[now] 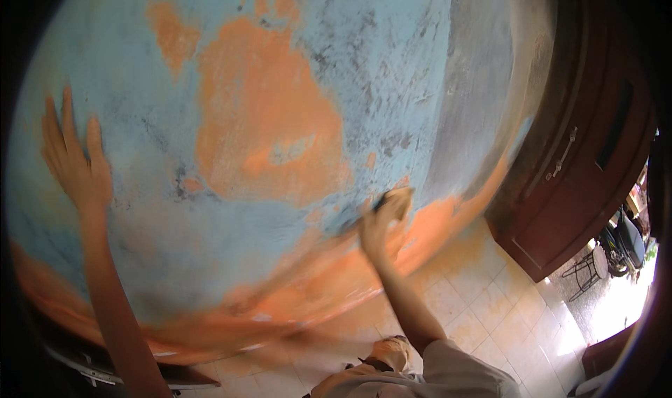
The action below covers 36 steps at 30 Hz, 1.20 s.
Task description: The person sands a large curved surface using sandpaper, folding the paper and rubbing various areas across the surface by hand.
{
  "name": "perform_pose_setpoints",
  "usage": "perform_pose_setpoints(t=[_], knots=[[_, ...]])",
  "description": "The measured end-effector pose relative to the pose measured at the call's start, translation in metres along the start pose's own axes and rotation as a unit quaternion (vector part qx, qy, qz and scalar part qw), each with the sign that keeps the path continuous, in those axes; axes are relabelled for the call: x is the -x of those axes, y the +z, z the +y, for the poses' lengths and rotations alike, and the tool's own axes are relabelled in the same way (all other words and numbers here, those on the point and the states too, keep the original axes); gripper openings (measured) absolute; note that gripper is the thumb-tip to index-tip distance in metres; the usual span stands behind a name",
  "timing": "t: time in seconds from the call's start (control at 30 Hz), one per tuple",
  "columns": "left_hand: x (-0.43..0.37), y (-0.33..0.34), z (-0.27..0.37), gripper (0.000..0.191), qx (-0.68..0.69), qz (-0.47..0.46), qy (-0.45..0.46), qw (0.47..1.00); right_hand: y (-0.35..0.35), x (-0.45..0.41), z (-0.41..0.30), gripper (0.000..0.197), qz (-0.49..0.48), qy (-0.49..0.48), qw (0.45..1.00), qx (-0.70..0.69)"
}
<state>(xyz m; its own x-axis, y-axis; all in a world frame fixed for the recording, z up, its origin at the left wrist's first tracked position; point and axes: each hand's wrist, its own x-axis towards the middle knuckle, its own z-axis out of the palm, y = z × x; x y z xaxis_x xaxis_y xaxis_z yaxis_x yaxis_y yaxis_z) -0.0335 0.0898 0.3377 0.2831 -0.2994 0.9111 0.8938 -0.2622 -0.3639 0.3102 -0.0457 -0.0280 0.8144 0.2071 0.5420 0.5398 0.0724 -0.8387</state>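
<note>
A wall with worn light blue paint (pixel 247 235) fills most of the view, with bare orange patches (pixel 262 104) and dark specks on it. My left hand (pixel 79 161) lies against the blue paint at the left, fingers spread, holding nothing. Lower right of the big orange patch, my right hand (pixel 378 224) grips a tan block or pad (pixel 403 201) against the wall, close to the grey strip (pixel 467 98). The block is blurred, and its exact kind cannot be told. Orange also shows along the wall's lower edge.
Dusty floor tiles (pixel 472 303) meet the foot of the wall. A dark red door (pixel 551 214) with a metal bolt (pixel 562 156) stands at the right. Past it, a stool (pixel 599 262) and a motorcycle (pixel 627 240) are in bright light. A dark, flat-edged object (pixel 184 384) is at the lower left.
</note>
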Motion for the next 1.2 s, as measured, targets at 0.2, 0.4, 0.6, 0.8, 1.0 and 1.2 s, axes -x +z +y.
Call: perform_pose_setpoints(t=[0.2,0.4,0.6,0.8,1.0,1.2], knots=[[0.040,-0.009,0.033,0.060,0.009,-0.036,-0.123,0.992,-0.028,-0.014,-0.006,0.086,-0.144,0.032,0.988,0.038],[0.098,-0.021,0.137,0.071,0.055,-0.094,-0.233,0.966,-0.019,0.026,-0.012,0.091,-0.050,-0.089,0.995,-0.010],[0.168,-0.056,0.243,0.077,0.091,-0.227,-0.281,0.928,-0.028,-0.014,0.004,0.087,-0.049,0.173,0.974,-0.138],[0.164,-0.090,0.362,0.101,0.227,-0.282,-0.421,0.832,-0.018,0.034,0.043,0.102,-0.170,-0.160,0.972,-0.018],[0.153,-0.105,0.430,0.134,0.268,-0.309,-0.511,0.756,-0.034,0.015,0.073,0.103,-0.190,-0.107,0.975,-0.040],[0.151,-0.110,0.451,0.133,0.302,-0.297,-0.527,0.737,-0.055,0.002,0.072,0.079,-0.254,-0.230,0.939,-0.010]])
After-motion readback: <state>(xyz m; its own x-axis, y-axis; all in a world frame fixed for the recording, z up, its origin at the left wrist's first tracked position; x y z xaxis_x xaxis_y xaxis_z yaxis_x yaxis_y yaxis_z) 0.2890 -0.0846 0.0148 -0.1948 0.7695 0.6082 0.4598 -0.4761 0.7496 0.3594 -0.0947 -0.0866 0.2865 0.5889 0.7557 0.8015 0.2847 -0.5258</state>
